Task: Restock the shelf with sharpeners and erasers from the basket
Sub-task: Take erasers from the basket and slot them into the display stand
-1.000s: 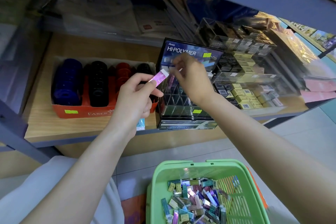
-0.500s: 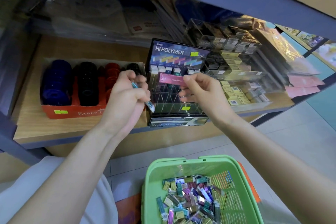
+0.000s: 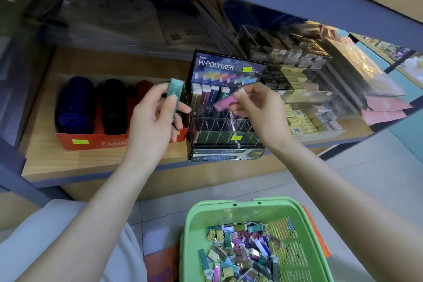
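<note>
**Left hand (image 3: 153,121) and right hand (image 3: 258,110) each hold an eraser at the rack**

Nearest, the green basket (image 3: 190,236) sits on the tiled floor (image 3: 366,167), loose erasers heaped inside. Above it, the left hand grips a teal eraser (image 3: 175,94) upright between thumb and fingers. The right hand pinches a pink eraser (image 3: 223,103) by one end, tilted over the clear display rack (image 3: 219,67). The slots look narrow, so a tilted entry could jam, or the pink one could slip into the wrong colour's column. The rack stands on a wooden shelf (image 3: 45,160) just beside a red carton (image 3: 91,142) of sharpeners; boxed stock fills the shelf further right and behind
</note>
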### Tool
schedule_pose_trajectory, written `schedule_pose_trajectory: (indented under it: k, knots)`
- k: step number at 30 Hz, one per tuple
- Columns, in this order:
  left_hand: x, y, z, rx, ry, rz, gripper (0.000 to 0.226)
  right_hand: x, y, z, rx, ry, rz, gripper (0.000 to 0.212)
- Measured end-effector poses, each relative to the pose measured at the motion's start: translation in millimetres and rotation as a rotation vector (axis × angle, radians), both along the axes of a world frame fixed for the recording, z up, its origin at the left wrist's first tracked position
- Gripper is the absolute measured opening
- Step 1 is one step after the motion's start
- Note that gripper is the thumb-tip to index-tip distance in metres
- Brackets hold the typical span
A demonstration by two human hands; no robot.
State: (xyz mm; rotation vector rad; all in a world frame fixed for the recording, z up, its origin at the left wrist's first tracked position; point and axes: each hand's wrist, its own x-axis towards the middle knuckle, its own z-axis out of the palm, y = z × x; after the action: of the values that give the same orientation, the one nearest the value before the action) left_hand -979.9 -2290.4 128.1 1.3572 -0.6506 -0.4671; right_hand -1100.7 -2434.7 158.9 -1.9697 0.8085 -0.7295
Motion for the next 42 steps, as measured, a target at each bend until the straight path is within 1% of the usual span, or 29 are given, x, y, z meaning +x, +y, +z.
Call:
schedule_pose_trajectory:
  k: [3,5,8,11,13,16,18,22,26,28,30,31,33,34,36,37,39,42]
  knots:
    - [2.8,2.4,-4.1,0.063,-0.106,0.015,0.017,16.2,-12.2,-5.0,-0.08,-0.011,-0.024,0.01]
    - [3.9,2.6,-6.3,0.128,-0.166,0.051,0.015,27.0,-17.6,-11.0,-0.183,0.037,-0.015,0.01]
    - [4.5,4.4,-6.4,0.19,-0.212,0.105,0.019,39.3,-24.1,-17.1,-0.358,0.177,0.047,0.013]
    - [6.2,8.3,-4.4,0.236,-0.253,0.131,0.019,47.3,-32.2,-20.0,-0.436,0.33,0.186,0.01]
    - [8.9,10.5,-4.5,0.243,-0.263,0.129,0.015,50.9,-35.8,-20.0,-0.513,0.412,0.24,0.01]
    - [12.5,11.8,-6.1,0.247,-0.272,0.086,0.007,55.4,-38.9,-20.3,-0.609,0.381,0.194,0.011]
    - [13.4,11.4,-7.6,0.25,-0.258,0.06,0.009,57.7,-39.4,-21.7,-0.633,0.368,0.156,0.013]
    - [15.4,10.9,-9.1,0.224,-0.185,0.085,0.007,59.9,-38.6,-30.1,-0.738,0.42,0.155,0.014]
    - [16.4,12.2,-9.7,0.214,-0.225,0.077,0.007,60.9,-35.9,-30.9,-0.79,0.47,0.102,0.012]
    - [17.1,12.8,-10.1,0.187,-0.242,0.069,0.013,59.0,-27.9,-26.3,-0.762,0.398,0.081,0.012]
    - [17.4,12.9,-10.7,0.146,-0.263,0.04,0.012,50.9,-9.6,-18.9,-0.611,0.242,0.111,0.014]
    - [17.2,13.0,-10.9,0.128,-0.278,0.023,0.011,44.2,2.5,-15.6,-0.514,0.186,0.158,0.016]
    - [15.6,12.9,-12.0,0.097,-0.333,-0.012,0.018,27.6,27.5,-11.4,-0.346,0.155,0.295,0.023]
    - [14.3,12.5,-12.8,0.088,-0.366,-0.029,0.023,19.4,37.2,-11.0,-0.3,0.164,0.353,0.03]
    - [10.0,11.6,-13.0,0.074,-0.403,-0.059,0.035,6.0,47.6,-11.5,-0.263,0.173,0.404,0.043]
    - [7.0,11.1,-12.9,0.063,-0.408,-0.077,0.039,1.5,49.4,-11.6,-0.253,0.162,0.393,0.045]
    - [-1.2,9.5,-11.5,0.04,-0.393,-0.104,0.042,-4.4,50.8,-10.1,-0.206,0.128,0.335,0.04]
    - [-15.1,4.6,-8.1,0.036,-0.358,-0.117,0.026,-9.9,52.2,-8.8,-0.205,0.106,0.272,0.027]
